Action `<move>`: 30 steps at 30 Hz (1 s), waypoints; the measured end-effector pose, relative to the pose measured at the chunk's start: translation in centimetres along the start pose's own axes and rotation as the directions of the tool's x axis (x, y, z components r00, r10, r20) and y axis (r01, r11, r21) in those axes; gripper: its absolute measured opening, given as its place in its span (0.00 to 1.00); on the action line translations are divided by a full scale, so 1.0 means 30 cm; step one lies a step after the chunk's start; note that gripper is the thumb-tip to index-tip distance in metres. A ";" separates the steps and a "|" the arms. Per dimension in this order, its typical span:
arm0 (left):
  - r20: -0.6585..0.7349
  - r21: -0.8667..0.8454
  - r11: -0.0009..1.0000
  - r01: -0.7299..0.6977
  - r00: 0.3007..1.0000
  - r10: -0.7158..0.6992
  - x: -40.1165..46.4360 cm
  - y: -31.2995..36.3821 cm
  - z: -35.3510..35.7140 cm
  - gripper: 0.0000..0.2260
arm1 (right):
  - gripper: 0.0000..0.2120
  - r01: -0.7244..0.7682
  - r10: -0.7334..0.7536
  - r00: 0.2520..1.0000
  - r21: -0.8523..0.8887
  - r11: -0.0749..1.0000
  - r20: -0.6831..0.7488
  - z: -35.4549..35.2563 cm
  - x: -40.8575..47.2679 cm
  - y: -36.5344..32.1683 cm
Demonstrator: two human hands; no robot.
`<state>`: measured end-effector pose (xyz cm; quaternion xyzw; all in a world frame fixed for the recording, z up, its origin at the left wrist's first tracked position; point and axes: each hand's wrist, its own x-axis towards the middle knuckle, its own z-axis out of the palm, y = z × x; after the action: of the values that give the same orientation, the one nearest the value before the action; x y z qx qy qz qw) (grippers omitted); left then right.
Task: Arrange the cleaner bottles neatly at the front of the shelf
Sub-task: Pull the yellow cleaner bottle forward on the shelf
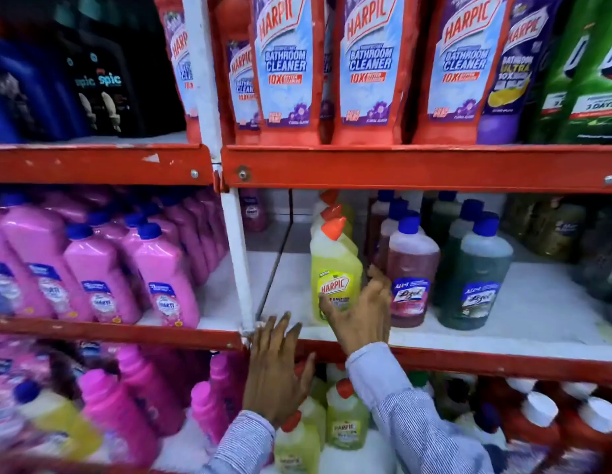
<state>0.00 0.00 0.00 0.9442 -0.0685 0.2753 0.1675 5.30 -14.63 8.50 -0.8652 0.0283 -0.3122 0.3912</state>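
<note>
A yellow-green plastic bottle (335, 271) with an angled orange cap and a label reading HARPIC stands near the front of the middle shelf (503, 340), a white board edged by a chipped red metal rail. The right hand (361, 316) curls loosely around its lower right side, thumb on the label, fingers spread apart behind it. The left hand (275, 367) lies flat against the rail, fingers splayed, holding nothing. Just right stand a reddish Lizol bottle (412, 271) and a dark green Lizol bottle (475, 278), both blue-capped. Above stand red pouches (369, 66) reading HARPIC BATHROOM CLEANER 10X.
</note>
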 end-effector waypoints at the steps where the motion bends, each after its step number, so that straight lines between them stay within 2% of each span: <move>1: 0.012 0.016 1.000 -0.026 1.000 0.026 0.001 -0.004 0.007 0.22 | 0.47 -0.054 0.054 0.998 -0.002 0.999 0.018 0.025 0.005 -0.008; 4: 0.038 0.030 0.999 -0.020 0.999 0.019 0.003 -0.010 0.018 0.21 | 0.52 -0.192 0.194 0.980 -0.045 0.980 0.046 0.061 0.013 -0.057; 6: 0.044 0.002 1.000 -0.005 0.999 0.004 0.005 -0.014 0.025 0.20 | 0.52 -0.226 0.229 0.972 -0.075 0.971 0.044 0.080 0.019 -0.070; 13: -0.008 -0.054 0.999 -0.005 1.000 0.005 0.015 -0.015 0.028 0.16 | 0.44 -0.217 0.219 0.975 -0.056 0.975 0.025 0.066 0.031 -0.076; 30: -0.005 -0.089 0.995 0.046 0.999 -0.046 0.004 -0.011 0.043 0.17 | 0.45 -0.165 0.169 0.984 -0.056 0.985 0.062 -0.016 -0.065 -0.058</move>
<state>0.81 -0.14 -1.04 0.9361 -0.0584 0.2712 0.2161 3.12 -13.16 8.94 -0.8793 0.0956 -0.2487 0.3949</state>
